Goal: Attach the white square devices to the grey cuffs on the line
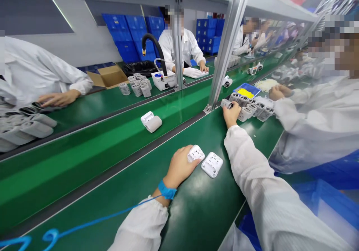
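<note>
My left hand [181,164], with a blue wrist strap and cord, is closed around a white plastic housing [196,153] with small slots in its face. Just right of it, a second white housing [212,165] lies flat on the green worktop [193,206]. My right arm stretches forward. At its end, my right hand [232,113] grips a white wrist-cuff device [226,103] at the near left end of a cluster of similar cuffed devices [245,113]. Part of that device is hidden by my fingers.
A cuffed device [151,122] sits on the green conveyor belt [112,140] beyond the worktop. A metal post [224,52] rises by my right hand. Behind the cluster stands a blue tray [246,90] with yellow pieces. Co-workers in white sleeves sit to the right and across the belt.
</note>
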Demonstrator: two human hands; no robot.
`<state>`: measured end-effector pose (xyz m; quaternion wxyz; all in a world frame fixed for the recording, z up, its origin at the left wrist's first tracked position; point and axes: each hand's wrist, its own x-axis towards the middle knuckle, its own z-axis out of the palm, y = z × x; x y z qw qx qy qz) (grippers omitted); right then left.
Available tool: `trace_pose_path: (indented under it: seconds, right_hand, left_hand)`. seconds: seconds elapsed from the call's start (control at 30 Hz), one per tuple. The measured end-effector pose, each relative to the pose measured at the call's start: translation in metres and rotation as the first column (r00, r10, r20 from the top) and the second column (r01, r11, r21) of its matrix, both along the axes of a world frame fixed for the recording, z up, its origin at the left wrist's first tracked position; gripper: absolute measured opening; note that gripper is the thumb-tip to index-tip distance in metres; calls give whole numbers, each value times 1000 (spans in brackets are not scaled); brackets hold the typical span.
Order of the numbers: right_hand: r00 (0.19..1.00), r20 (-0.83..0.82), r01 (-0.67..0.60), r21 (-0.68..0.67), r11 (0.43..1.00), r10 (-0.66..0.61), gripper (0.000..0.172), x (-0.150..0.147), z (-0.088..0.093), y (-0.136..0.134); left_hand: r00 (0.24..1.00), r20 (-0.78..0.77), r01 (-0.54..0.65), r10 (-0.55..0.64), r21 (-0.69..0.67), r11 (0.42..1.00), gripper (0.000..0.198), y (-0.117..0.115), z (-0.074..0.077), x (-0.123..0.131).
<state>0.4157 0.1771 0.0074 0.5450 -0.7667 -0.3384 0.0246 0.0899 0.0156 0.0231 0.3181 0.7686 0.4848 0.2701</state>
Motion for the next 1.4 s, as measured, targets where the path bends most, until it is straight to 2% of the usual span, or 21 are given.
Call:
trace_pose_path:
  seconds: [0.07,0.1,0.13,0.17,0.23,0.3,0.33,0.43,0.5,0.57,0.67,0.7,0.77,0.87,0.97,1.07,1.13,1.2,1.27,1.33,1.4]
  right_hand:
    - [997,-64,-47,81,996,52,57,-7,1,-17]
    - [990,-103,-83,122,989,96,57,-12,2,-26]
    - [978,-144,-128,165,978,152,58,-18,2,-34]
    - [957,-188,-179,210,961,220,59,-25,3,-42]
    - [889,-269,-285,306,908,370,63,-42,7,-56]
    - [796,-332,-365,404,839,506,61,-62,12,-68]
    - [746,-356,-393,447,804,563,57,-73,16,-73]
    - [589,-419,-451,538,712,691,42,-107,28,-92]
    - [464,-472,-494,565,661,750,35,-131,37,-107]
    - [272,-565,-527,590,612,779,31,-158,45,-123]
    - [-22,-684,-569,609,554,729,31,-199,53,-146]
    - [-81,-699,-596,605,527,710,31,-212,54,-151]
    - [-143,-697,-664,594,454,703,32,-234,53,-160]
    - [-236,-689,-725,594,348,685,39,-258,45,-168]
    - [-236,-692,-767,564,306,682,52,-269,34,-172]
    - [-131,-661,-818,493,296,739,58,-273,24,-171]
    - [-69,-617,-862,433,265,784,56,-272,18,-169]
    - [-21,-576,-893,378,244,817,55,-269,14,-165]
    - [13,-561,-908,341,245,828,56,-266,12,-163]
    - [30,-566,-914,317,252,824,56,-262,12,-161]
    - [29,-572,-920,305,246,820,56,-260,12,-161]
  left_hand:
    - [961,231,-128,152,-114,985,45,-1,-3,-6]
    - [897,357,-195,259,-205,959,47,-1,-5,-11]
    - [795,479,-243,371,-309,919,49,1,-7,-17]
    - [658,584,-262,475,-413,872,51,3,-8,-25]
    - [349,711,-225,611,-569,791,46,9,-9,-47]
    - [111,745,-176,658,-637,751,32,12,-8,-74]
    - [36,748,-163,663,-650,742,25,12,-7,-89]
    - [-68,757,-164,650,-651,741,19,3,-4,-125]
    - [-71,764,-151,641,-643,750,22,-6,-2,-139]
    - [-38,780,-106,625,-625,773,30,-16,0,-145]
    - [38,793,-95,609,-603,792,52,-24,1,-140]
    - [59,789,-115,611,-603,789,57,-25,0,-137]
    - [57,788,-153,613,-600,786,58,-25,-2,-131]
    - [-28,817,-135,576,-574,808,45,-22,-4,-125]
    - [-74,827,-95,558,-562,821,40,-22,-3,-122]
    - [-9,839,-98,544,-543,834,40,-24,-3,-118]
    - [60,837,-149,544,-531,834,41,-25,-5,-115]
    - [154,830,-247,536,-493,835,42,-27,-7,-112]
    - [307,816,-339,490,-387,857,41,-30,-9,-110]
    - [469,776,-382,422,-253,889,37,-35,-8,-108]
    - [575,725,-389,380,-167,906,37,-39,-6,-108]
